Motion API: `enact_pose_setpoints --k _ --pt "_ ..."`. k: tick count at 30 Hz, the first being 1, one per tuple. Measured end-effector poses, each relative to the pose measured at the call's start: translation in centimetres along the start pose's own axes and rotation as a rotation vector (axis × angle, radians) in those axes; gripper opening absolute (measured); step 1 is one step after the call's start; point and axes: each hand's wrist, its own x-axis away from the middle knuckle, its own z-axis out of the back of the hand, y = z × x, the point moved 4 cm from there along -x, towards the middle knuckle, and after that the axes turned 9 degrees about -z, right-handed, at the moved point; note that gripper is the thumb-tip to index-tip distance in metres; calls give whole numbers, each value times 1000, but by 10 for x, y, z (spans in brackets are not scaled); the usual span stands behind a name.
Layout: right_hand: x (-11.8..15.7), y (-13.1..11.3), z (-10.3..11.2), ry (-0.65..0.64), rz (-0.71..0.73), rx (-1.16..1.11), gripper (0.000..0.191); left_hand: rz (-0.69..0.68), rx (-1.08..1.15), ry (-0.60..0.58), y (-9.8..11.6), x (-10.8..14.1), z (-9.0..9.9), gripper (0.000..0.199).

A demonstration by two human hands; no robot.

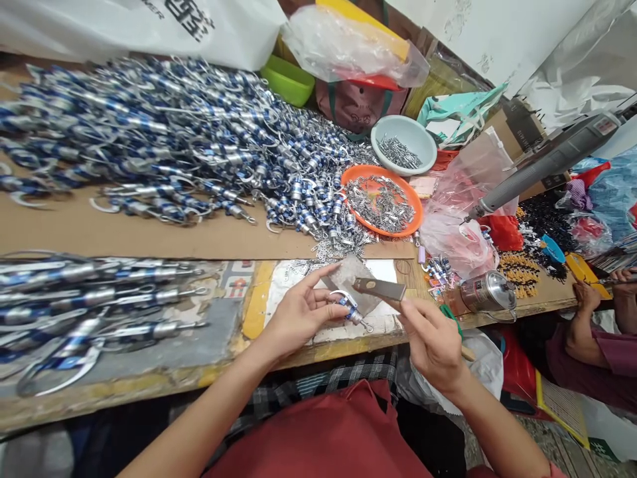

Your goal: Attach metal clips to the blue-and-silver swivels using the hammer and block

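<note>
My left hand (301, 312) pinches a small blue and silver metal part (351, 311) with a curved silver piece and a small ring at its end. My right hand (432, 342) grips a hammer (381, 288) by its handle, most of which my fingers hide. The hammer's flat head is over a grey metal block (361, 269), just above and to the right of the part. Under the block lies a white sheet (288, 285) on the worn bench.
Many blue and silver parts (199, 133) are heaped behind, and more lie at the left (74, 299). An orange tray (418, 206) and pale bowl (428, 143) hold metal pieces. A power screwdriver (537, 166) hangs at right, beyond a metal mug (488, 292). Another person's hands are far right.
</note>
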Motion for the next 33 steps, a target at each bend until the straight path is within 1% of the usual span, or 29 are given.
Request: enact_pose_setpoints --k 3,7,9,11,13,14,16,18,19,21,22,24,26,28,31,33 --pt "4 0 -6 -107 -13 47 62 -6 -6 17 2 0 0 92" --pt "8 -1 -10 -90 -67 9 60 -3 -26 27 4 2 -2 91" --pt "10 4 -15 -130 -127 -35 55 -12 -40 31 6 2 -2 91" --pt "12 21 -17 -131 -239 -96 47 -16 -55 36 6 3 -2 89" --pt "15 48 -15 -69 -380 -130 41 -16 -72 41 6 3 -2 83" --pt "16 62 -15 -53 -445 -122 39 -18 -84 41 6 3 -1 78" --pt "19 89 -16 -99 -552 -62 38 -26 -117 33 7 4 -1 57" --pt "18 105 -19 -170 -605 36 35 -40 -171 21 8 5 0 34" --pt "15 108 -21 -174 -603 91 33 -56 -210 19 8 5 1 25" --pt "1 103 -27 -111 -526 173 28 -138 -311 38 10 4 3 17" --pt "-9 97 -33 -75 -456 190 25 -200 -364 50 11 4 5 15" --pt "-33 83 -49 -80 -283 190 23 -336 -456 63 14 4 6 11" --pt "-55 72 -69 -189 -134 193 23 -431 -530 50 15 4 6 9" --pt "-71 66 -85 -313 -30 223 23 -473 -588 31 15 5 6 7" --pt "-81 66 -95 -404 37 269 23 -509 -617 19 18 7 3 4" --pt "-80 69 -96 -407 35 268 25 -521 -603 23 19 8 2 3"
